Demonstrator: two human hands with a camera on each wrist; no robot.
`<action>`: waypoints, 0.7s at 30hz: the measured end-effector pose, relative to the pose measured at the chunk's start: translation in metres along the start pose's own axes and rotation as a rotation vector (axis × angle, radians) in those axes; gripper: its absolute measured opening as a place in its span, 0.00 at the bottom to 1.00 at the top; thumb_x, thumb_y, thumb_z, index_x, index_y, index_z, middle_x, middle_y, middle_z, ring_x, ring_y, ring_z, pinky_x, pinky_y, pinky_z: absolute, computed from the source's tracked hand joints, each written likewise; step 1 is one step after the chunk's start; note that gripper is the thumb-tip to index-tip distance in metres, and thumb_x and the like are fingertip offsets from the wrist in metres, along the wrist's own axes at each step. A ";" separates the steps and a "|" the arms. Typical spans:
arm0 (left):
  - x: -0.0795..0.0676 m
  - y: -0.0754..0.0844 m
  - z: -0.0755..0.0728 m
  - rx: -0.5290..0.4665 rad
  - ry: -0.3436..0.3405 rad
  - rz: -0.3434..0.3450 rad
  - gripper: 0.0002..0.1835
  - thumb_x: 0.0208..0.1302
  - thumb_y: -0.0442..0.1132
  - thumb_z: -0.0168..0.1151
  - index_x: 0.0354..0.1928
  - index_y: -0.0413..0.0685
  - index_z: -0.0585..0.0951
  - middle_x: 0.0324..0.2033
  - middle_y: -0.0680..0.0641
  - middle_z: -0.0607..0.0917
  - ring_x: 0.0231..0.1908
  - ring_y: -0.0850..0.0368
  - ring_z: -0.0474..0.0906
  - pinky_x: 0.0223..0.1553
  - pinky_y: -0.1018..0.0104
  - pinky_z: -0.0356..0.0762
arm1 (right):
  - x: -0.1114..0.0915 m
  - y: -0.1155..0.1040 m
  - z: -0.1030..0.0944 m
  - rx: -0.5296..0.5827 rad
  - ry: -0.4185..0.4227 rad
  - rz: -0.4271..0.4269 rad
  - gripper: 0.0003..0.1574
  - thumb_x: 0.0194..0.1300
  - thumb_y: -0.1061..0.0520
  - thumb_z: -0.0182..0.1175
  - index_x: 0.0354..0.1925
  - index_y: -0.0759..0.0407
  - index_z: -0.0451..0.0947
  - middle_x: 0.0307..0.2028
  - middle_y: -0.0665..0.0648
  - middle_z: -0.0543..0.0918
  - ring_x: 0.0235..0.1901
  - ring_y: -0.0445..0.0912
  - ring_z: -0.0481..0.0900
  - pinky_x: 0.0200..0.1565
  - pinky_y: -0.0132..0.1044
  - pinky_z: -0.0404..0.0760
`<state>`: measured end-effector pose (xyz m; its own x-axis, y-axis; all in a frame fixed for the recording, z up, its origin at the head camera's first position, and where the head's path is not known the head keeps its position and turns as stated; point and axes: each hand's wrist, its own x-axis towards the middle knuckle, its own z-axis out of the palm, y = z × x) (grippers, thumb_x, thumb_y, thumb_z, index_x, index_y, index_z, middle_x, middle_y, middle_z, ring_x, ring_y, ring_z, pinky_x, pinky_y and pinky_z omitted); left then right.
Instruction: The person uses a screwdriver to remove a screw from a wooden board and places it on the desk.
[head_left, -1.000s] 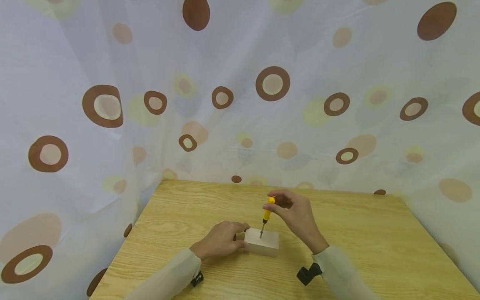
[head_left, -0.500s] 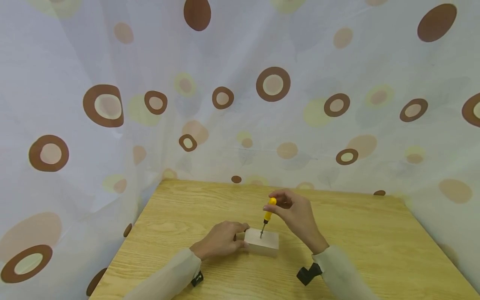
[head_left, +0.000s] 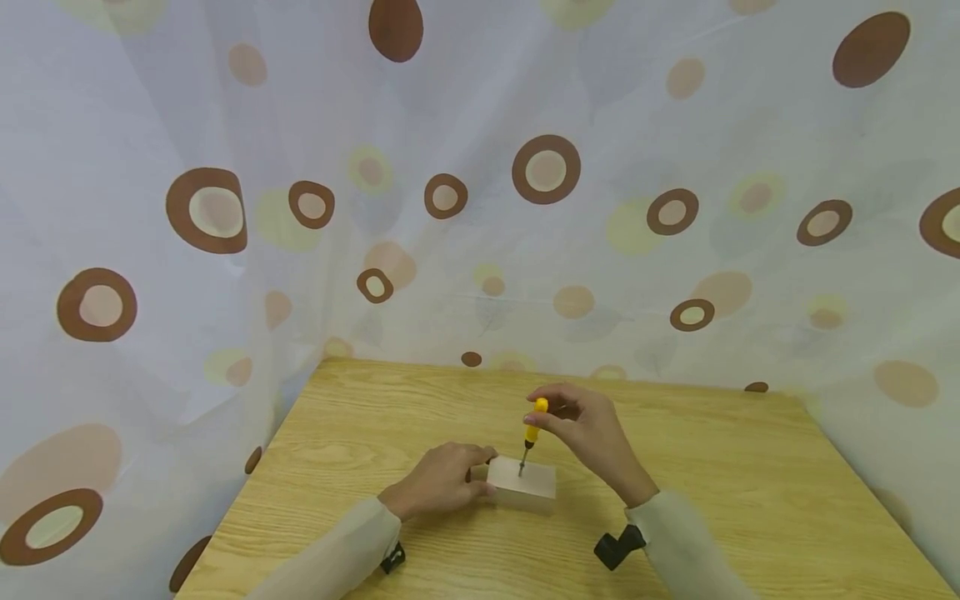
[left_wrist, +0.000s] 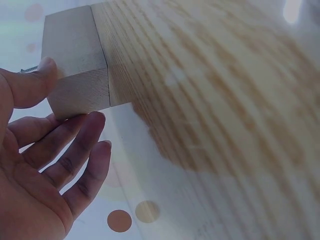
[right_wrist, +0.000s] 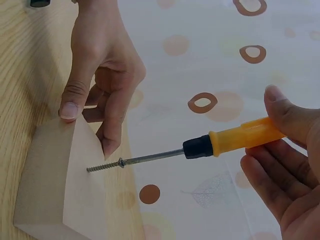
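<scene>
A pale wooden block [head_left: 534,497] lies on the table in front of me. My left hand [head_left: 442,481] grips its left end, thumb on the near side and fingers at the far side. A threaded screw [right_wrist: 104,166] stands in the block's top face, much of its thread exposed. The tip of a screwdriver [right_wrist: 245,137] with a yellow handle and black collar meets the screw head. My right hand [head_left: 588,433] pinches the handle near its end between thumb and fingers. In the left wrist view the block [left_wrist: 75,45] hides most of the screw.
The light wood-grain table [head_left: 735,475] extends around the block on all sides. A white curtain [head_left: 480,250] with brown and beige circles hangs behind it and along both sides. Black wrist mounts [head_left: 618,546] sit at the cuffs of the pale sleeves.
My right hand and the screwdriver handle have shifted slightly left, with the tip staying at the screw. The left hand and block hold their place.
</scene>
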<state>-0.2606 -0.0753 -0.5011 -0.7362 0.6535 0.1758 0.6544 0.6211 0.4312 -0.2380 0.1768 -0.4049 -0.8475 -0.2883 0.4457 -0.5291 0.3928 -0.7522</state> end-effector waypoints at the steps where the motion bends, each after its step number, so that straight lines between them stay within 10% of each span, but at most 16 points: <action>1: 0.000 0.000 0.000 0.004 0.001 0.002 0.29 0.68 0.52 0.69 0.65 0.45 0.81 0.57 0.51 0.85 0.34 0.68 0.79 0.37 0.69 0.78 | 0.000 0.001 0.000 -0.003 0.015 0.004 0.16 0.64 0.52 0.72 0.51 0.50 0.86 0.39 0.48 0.89 0.37 0.44 0.87 0.42 0.36 0.85; 10: 0.001 -0.002 0.001 0.006 0.000 0.008 0.29 0.68 0.53 0.69 0.65 0.44 0.81 0.58 0.50 0.85 0.30 0.70 0.76 0.38 0.70 0.78 | 0.002 0.002 0.000 -0.018 -0.012 -0.027 0.14 0.71 0.54 0.67 0.54 0.49 0.84 0.46 0.51 0.88 0.43 0.47 0.87 0.46 0.36 0.84; 21: 0.000 0.002 0.001 0.027 0.011 -0.002 0.30 0.68 0.54 0.69 0.65 0.45 0.81 0.59 0.51 0.84 0.53 0.57 0.83 0.53 0.59 0.81 | 0.002 0.003 0.000 -0.035 0.023 -0.023 0.18 0.67 0.60 0.70 0.55 0.51 0.82 0.46 0.48 0.88 0.43 0.43 0.87 0.46 0.36 0.84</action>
<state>-0.2592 -0.0743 -0.5012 -0.7395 0.6473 0.1847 0.6569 0.6342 0.4078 -0.2407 0.1772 -0.4062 -0.8353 -0.2780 0.4742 -0.5497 0.4168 -0.7239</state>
